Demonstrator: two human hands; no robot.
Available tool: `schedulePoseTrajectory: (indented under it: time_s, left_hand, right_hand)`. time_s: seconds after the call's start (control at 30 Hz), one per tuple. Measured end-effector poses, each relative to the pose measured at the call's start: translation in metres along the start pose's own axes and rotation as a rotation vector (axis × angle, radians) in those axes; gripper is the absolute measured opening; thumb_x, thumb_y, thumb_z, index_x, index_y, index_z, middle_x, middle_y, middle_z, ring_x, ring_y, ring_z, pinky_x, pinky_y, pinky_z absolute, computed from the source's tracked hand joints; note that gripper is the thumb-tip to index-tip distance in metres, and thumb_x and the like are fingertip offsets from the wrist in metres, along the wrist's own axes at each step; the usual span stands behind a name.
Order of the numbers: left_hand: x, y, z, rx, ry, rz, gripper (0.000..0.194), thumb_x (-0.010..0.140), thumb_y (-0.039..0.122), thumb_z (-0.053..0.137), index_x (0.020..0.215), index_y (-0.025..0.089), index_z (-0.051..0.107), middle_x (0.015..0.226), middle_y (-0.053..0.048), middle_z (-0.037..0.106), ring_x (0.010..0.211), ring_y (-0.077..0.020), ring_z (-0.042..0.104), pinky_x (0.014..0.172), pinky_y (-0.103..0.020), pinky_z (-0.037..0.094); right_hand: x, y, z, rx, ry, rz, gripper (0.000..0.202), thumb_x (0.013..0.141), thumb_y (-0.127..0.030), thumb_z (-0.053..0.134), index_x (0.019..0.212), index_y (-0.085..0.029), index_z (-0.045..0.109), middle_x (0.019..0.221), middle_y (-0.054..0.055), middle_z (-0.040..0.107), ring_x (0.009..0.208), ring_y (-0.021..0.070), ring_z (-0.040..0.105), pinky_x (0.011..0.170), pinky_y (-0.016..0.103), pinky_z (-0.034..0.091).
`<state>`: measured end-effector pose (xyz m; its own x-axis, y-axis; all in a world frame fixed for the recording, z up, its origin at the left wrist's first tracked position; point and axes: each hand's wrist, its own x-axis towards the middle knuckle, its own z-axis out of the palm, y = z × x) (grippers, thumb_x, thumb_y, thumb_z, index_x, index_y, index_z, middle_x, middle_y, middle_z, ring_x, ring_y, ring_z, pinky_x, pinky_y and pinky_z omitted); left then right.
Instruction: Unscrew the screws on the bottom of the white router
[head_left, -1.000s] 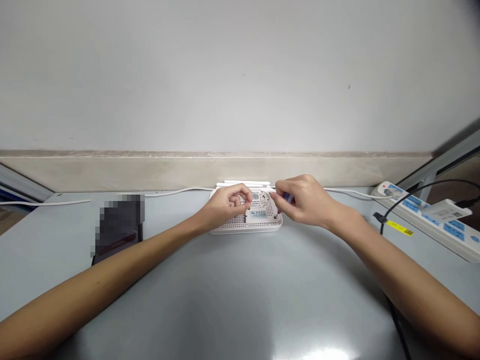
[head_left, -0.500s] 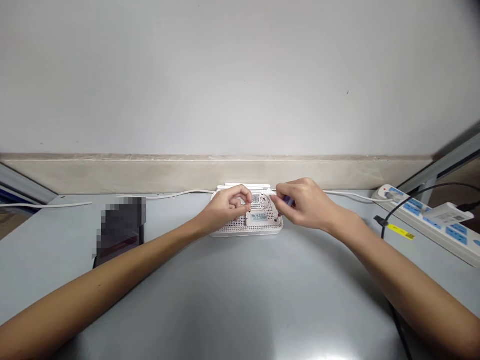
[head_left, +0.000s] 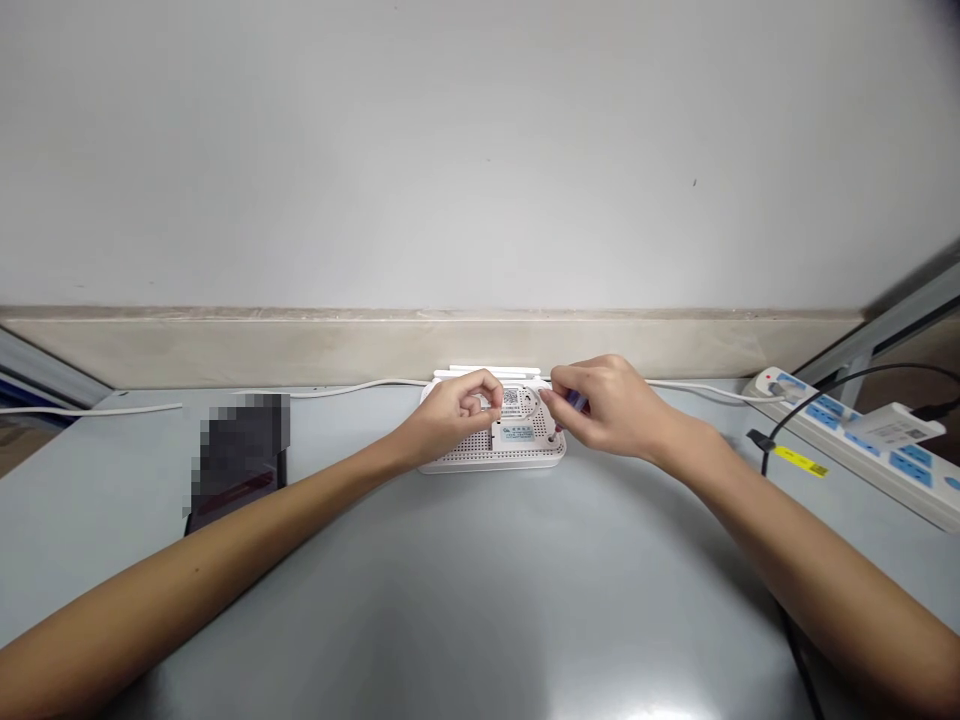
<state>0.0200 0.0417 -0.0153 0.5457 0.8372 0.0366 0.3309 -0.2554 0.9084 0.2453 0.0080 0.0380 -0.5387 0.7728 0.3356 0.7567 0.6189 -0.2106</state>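
A white router (head_left: 517,462) lies with its vented, labelled underside up near the wall, its antennas (head_left: 495,373) along the back. Over its left part is my left hand (head_left: 459,412), thumb and fingertips pressed together in a pinch; what they hold, if anything, is too small to name. My right hand (head_left: 604,403), at the router's right side, is closed around a small screwdriver (head_left: 577,400) with a dark blue handle. The screwdriver's tip end is down at the round hole in the router's front right corner.
A dark phone-like device (head_left: 240,485), partly pixelated, lies left beyond my left forearm. At the right are a power strip (head_left: 847,440) with a white adapter (head_left: 896,428) and a black cable (head_left: 840,382) with a yellow tag. White cables run along the wall.
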Motion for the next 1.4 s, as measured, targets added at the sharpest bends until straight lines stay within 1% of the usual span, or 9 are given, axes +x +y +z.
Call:
schedulePoseTrajectory:
  time_s: [0.17,0.3,0.4,0.47,0.6,0.7,0.93,1.17,1.4]
  left_hand:
    - [0.0005,-0.0001,-0.0001,-0.020,-0.011,0.021,0.016,0.086,0.033,0.059,0.089,0.019,0.051,0.079,0.002,0.054,0.051,-0.0053,0.033,0.048,-0.019,0.026]
    - [0.0005,-0.0006,0.0002,-0.031,-0.019,0.029,0.016,0.086,0.033,0.058,0.090,0.020,0.049,0.085,0.001,0.057,0.052,-0.0052,0.034,0.049,-0.019,0.027]
    - [0.0007,-0.0010,0.0004,-0.031,-0.022,0.023,0.017,0.086,0.033,0.058,0.089,0.019,0.049,0.084,0.001,0.056,0.052,-0.0054,0.034,0.049,-0.019,0.027]
    - [0.0007,-0.0007,0.0004,-0.018,-0.019,0.020,0.016,0.086,0.033,0.059,0.088,0.019,0.050,0.078,0.001,0.054,0.052,-0.0060,0.033,0.049,-0.019,0.026]
    - [0.0007,0.0001,-0.0003,0.017,-0.030,0.016,0.014,0.085,0.031,0.059,0.083,0.018,0.055,0.060,0.005,0.039,0.051,-0.0073,0.030,0.048,-0.020,0.023]
    - [0.0007,-0.0007,-0.0010,0.032,-0.029,-0.002,0.014,0.085,0.032,0.060,0.083,0.019,0.056,0.055,0.006,0.033,0.049,-0.0076,0.028,0.047,-0.020,0.022]
    - [0.0003,0.0037,-0.0003,0.030,-0.017,-0.008,0.014,0.083,0.032,0.062,0.085,0.019,0.056,0.055,0.007,0.035,0.049,-0.0066,0.030,0.047,-0.019,0.024]
    - [-0.0003,0.0083,-0.0003,0.036,-0.019,-0.012,0.013,0.081,0.029,0.062,0.084,0.018,0.056,0.055,0.007,0.035,0.049,-0.0059,0.029,0.047,-0.019,0.024]
    - [-0.0008,0.0082,0.0000,0.031,-0.011,-0.015,0.013,0.081,0.028,0.062,0.085,0.017,0.057,0.058,0.006,0.038,0.049,-0.0053,0.032,0.047,-0.018,0.027]
  right_hand:
    - [0.0001,-0.0002,-0.0007,0.002,-0.005,-0.007,0.026,0.085,-0.024,0.044,0.060,-0.019,0.036,0.050,-0.004,0.039,0.047,0.0083,0.028,0.053,0.025,0.022]
    - [0.0000,0.0000,-0.0007,0.006,-0.001,-0.006,0.027,0.085,-0.024,0.044,0.060,-0.019,0.037,0.049,-0.004,0.038,0.047,0.0081,0.027,0.053,0.025,0.022]
    - [0.0000,0.0005,-0.0002,0.011,0.005,-0.008,0.027,0.085,-0.024,0.044,0.060,-0.019,0.037,0.049,-0.004,0.038,0.046,0.0080,0.027,0.053,0.025,0.022]
    - [0.0000,0.0010,0.0003,0.013,0.007,-0.010,0.027,0.085,-0.024,0.044,0.060,-0.019,0.038,0.050,-0.004,0.038,0.047,0.0081,0.027,0.053,0.025,0.022]
    - [-0.0002,0.0018,0.0012,0.014,0.007,-0.017,0.026,0.085,-0.023,0.045,0.060,-0.019,0.038,0.050,-0.004,0.038,0.047,0.0081,0.027,0.053,0.025,0.021]
    - [-0.0001,0.0022,0.0017,0.013,0.014,-0.026,0.026,0.085,-0.023,0.044,0.060,-0.019,0.036,0.050,-0.005,0.036,0.047,0.0080,0.025,0.053,0.025,0.021]
    - [-0.0002,0.0007,0.0001,0.008,0.013,-0.020,0.026,0.084,-0.023,0.045,0.060,-0.019,0.034,0.050,-0.004,0.035,0.047,0.0082,0.026,0.053,0.025,0.021]
    - [0.0000,0.0003,0.0003,0.011,0.046,-0.044,0.027,0.082,-0.021,0.045,0.059,-0.020,0.032,0.048,-0.005,0.030,0.046,0.0080,0.022,0.052,0.026,0.020]
    - [0.0008,0.0007,0.0000,0.025,0.041,-0.025,0.027,0.083,-0.022,0.044,0.059,-0.020,0.033,0.048,-0.005,0.032,0.046,0.0083,0.023,0.052,0.026,0.020]
